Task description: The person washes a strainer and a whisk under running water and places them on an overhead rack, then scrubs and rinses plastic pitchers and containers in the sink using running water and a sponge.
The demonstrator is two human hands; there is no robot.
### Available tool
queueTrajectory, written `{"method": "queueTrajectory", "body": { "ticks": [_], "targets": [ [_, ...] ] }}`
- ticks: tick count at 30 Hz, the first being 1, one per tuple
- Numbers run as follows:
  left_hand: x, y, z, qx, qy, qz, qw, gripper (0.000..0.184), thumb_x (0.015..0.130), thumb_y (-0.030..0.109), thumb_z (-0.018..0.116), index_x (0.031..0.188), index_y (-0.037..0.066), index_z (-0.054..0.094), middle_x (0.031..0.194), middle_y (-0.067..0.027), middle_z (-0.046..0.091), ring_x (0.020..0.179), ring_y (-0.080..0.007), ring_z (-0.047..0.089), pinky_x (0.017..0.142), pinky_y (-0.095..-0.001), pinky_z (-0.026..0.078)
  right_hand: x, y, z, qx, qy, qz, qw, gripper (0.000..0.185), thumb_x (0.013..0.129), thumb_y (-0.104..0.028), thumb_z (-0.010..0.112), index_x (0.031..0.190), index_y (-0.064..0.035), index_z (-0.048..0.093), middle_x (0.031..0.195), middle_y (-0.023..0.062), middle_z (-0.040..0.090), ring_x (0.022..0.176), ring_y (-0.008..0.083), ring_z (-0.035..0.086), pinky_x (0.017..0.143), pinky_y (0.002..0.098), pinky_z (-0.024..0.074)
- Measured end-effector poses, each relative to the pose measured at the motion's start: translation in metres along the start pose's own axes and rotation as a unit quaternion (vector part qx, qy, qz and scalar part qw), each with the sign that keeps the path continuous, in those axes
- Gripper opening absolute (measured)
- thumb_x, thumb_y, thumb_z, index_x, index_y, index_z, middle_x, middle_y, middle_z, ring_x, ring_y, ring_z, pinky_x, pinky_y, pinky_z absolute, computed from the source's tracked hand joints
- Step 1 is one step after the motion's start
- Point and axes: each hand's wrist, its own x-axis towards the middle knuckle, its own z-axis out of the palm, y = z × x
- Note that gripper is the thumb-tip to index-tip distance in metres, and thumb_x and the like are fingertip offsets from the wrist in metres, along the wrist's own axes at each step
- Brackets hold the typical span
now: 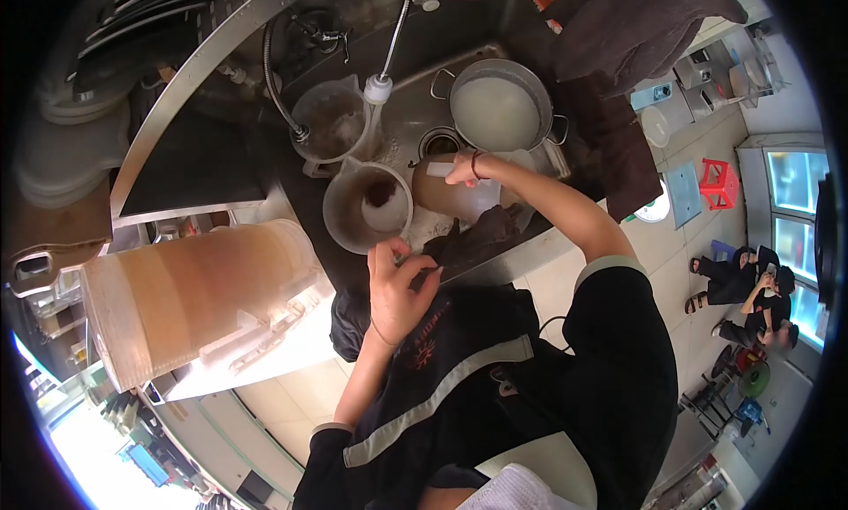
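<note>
Right hand: grip clenched on a pale flat-edged piece, over the sink; this lies against or just above a tan rounded vessel, and whether it is that vessel's handle or a separate item cannot be told. Left hand: thumb and fingers curled near the rim of the front pitcher; cannot tell whether anything is pinched there. Handling, by estimate: the pale piece looks stiff and light, probably slippery if wet, best taken by its exposed edge. The vessel appears to be smooth, rigid plastic, unlikely to be fragile; its weight would depend on its contents, which are unclear, so a handle or firm rim hold seems preferable. Containers: front pitcher, translucent, has a dark brown patch inside, liquid or residue uncertain. Rear pitcher, also translucent, stands beside the white spray head; contents cloudy, level unclear. Metal pot, two loop handles, holds milky liquid; likely heavy, calls for both handles. Dark cloth, soft and limp, lies bunched at the near sink edge.
</note>
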Motion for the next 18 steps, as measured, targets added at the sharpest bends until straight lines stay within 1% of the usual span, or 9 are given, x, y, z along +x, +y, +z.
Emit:
{"method": "queueTrajectory", "body": {
  "ticks": [2, 4, 5, 7, 8, 10, 14, 16, 18],
  "targets": [
    [0.002, 0.0, -0.002, 0.011, 0.004, 0.004, 1.0, 0.017, 0.056, 0.006, 0.066, 0.071, 0.008, 0.059, 0.084, -0.0098, 0.041, 0.08, -0.0256, 0.042, 0.068, -0.0327, 0.037, 0.005, 0.004, 0.011, -0.002, 0.031, 0.011, 0.999, 0.028, 0.057, -0.031, 0.055, 0.052, -0.0039, 0.057, 0.053, 0.008, 0.057, 0.052, 0.0169, 0.056, 0.053, 0.0313, 0.0448],
    [0.005, 0.0, -0.007, 0.02, 0.012, -0.003, 1.0, 0.016, 0.055, 0.006, 0.067, 0.069, 0.008, 0.059, 0.084, -0.0094, 0.042, 0.081, -0.0251, 0.042, 0.069, -0.0325, 0.037, 0.032, 0.024, 0.031, -0.078, 0.079, -0.084, 0.99, 0.034, 0.058, -0.035, 0.056, 0.058, -0.0009, 0.057, 0.052, 0.0094, 0.056, 0.048, 0.018, 0.055, 0.051, 0.0312, 0.0447],
    [0.006, -0.001, -0.009, 0.025, 0.02, -0.013, 0.999, 0.016, 0.055, 0.006, 0.068, 0.068, 0.008, 0.059, 0.084, -0.0091, 0.042, 0.081, -0.0246, 0.043, 0.07, -0.0323, 0.036, 0.036, 0.037, 0.04, -0.077, 0.081, -0.086, 0.99, 0.034, 0.058, -0.035, 0.056, 0.058, -0.0009, 0.057, 0.052, 0.0094, 0.056, 0.048, 0.018, 0.055, 0.051, 0.0312, 0.0447],
    [0.006, -0.008, -0.01, 0.017, 0.018, -0.011, 1.0, 0.016, 0.055, 0.006, 0.067, 0.068, 0.008, 0.059, 0.084, -0.0092, 0.042, 0.081, -0.0249, 0.043, 0.07, -0.0325, 0.036, 0.03, 0.067, 0.059, -0.016, 0.271, -0.267, 0.925, 0.035, 0.059, -0.033, 0.059, 0.063, 0.0014, 0.056, 0.051, 0.0108, 0.053, 0.045, 0.0195, 0.053, 0.049, 0.0304, 0.0434],
    [0.005, -0.011, -0.008, 0.008, 0.014, -0.011, 1.0, 0.015, 0.055, 0.006, 0.067, 0.068, 0.007, 0.059, 0.085, -0.0094, 0.042, 0.081, -0.0252, 0.043, 0.07, -0.0326, 0.037, 0.016, 0.07, 0.058, -0.019, 0.269, -0.269, 0.925, 0.035, 0.059, -0.033, 0.059, 0.063, 0.0014, 0.056, 0.051, 0.0108, 0.053, 0.045, 0.0195, 0.053, 0.049, 0.0304, 0.0434],
    [0.002, -0.018, -0.002, 0.008, 0.004, -0.013, 1.0, 0.015, 0.055, 0.006, 0.066, 0.068, 0.007, 0.059, 0.085, -0.0096, 0.042, 0.081, -0.0256, 0.042, 0.07, -0.0327, 0.037, -0.016, 0.069, 0.049, 0.223, 0.162, -0.132, 0.952, 0.031, 0.059, -0.024, 0.061, 0.071, 0.0039, 0.055, 0.055, 0.0082, 0.052, 0.046, 0.0138, 0.051, 0.045, 0.0282, 0.0403],
    [-0.001, -0.026, 0.007, 0.021, -0.035, -0.007, 0.999, 0.015, 0.056, 0.005, 0.065, 0.069, 0.007, 0.058, 0.086, -0.0102, 0.042, 0.082, -0.0266, 0.042, 0.07, -0.0336, 0.036, -0.027, 0.088, 0.059, 0.313, 0.189, -0.133, 0.921, 0.025, 0.06, -0.021, 0.061, 0.068, 0.002, 0.055, 0.051, 0.0074, 0.051, 0.045, 0.0133, 0.049, 0.045, 0.0265, 0.0388],
    [0.0, -0.03, 0.009, 0.039, -0.038, -0.008, 0.998, 0.015, 0.056, 0.005, 0.065, 0.069, 0.008, 0.058, 0.086, -0.0104, 0.042, 0.082, -0.0268, 0.042, 0.071, -0.0339, 0.036, -0.033, 0.093, 0.061, 0.397, 0.173, -0.15, 0.889, 0.022, 0.061, -0.018, 0.061, 0.069, 0.0017, 0.054, 0.052, 0.0037, 0.05, 0.046, 0.0099, 0.048, 0.043, 0.0242, 0.037],
    [0.0, -0.033, 0.01, 0.056, -0.04, -0.009, 0.998, 0.015, 0.056, 0.005, 0.064, 0.069, 0.008, 0.058, 0.086, -0.0105, 0.042, 0.082, -0.027, 0.042, 0.071, -0.0342, 0.036, -0.042, 0.088, 0.063, 0.421, 0.185, -0.148, 0.876, 0.021, 0.062, -0.016, 0.061, 0.071, 0.0013, 0.055, 0.053, 0.0024, 0.05, 0.046, 0.009, 0.047, 0.043, 0.023, 0.0366]
  ]
}}
